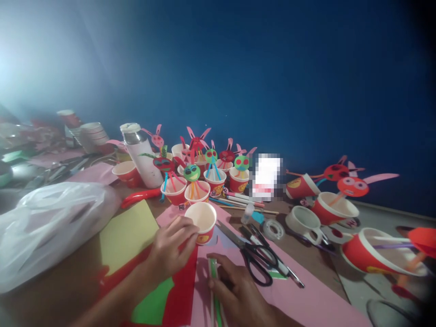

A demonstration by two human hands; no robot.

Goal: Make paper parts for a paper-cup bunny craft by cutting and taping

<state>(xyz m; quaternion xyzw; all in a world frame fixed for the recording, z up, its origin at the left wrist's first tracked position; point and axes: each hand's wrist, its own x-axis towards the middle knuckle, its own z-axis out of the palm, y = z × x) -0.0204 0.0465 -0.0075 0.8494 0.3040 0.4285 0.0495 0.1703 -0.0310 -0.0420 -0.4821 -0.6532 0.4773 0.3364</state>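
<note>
My left hand (173, 244) is closed at the near left side of a red and white paper cup (206, 220), with thumb and fingertips at its rim. The cup stands upright on pink paper. Nearer to me, my right hand (240, 286) curls its fingers over a narrow green strip (213, 268) with pale edges, which lies lengthwise towards me. Black-handled scissors (260, 259) lie open just right of the cup. Left of the strip are red paper (182, 286) and a green paper piece (155, 302), partly behind my left forearm.
Behind stand several decorated cups (173, 190) with paper faces, a white bottle (145, 156) and a blurred-out bright rectangle (267, 175). To the right are a tape roll (273, 230), a white mug (303, 222) and more decorated cups (366, 250). A plastic bag (64, 222) and yellow paper (131, 229) lie left.
</note>
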